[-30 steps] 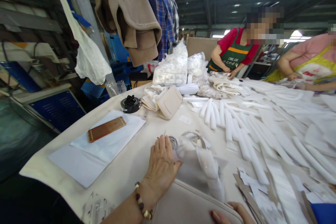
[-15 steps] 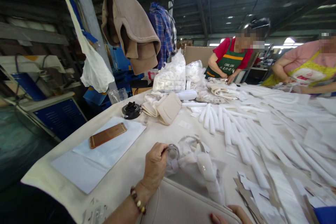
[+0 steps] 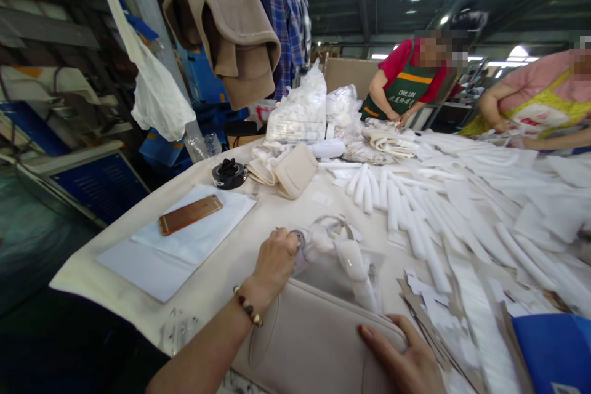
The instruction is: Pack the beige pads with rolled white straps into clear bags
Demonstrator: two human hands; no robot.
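Bag lies near, right end gripped by right hand, while left hand, flat a second ago, now pinches coil just beyond, so work apparently shifts onto that coil.

"OMLUN" on a green apron
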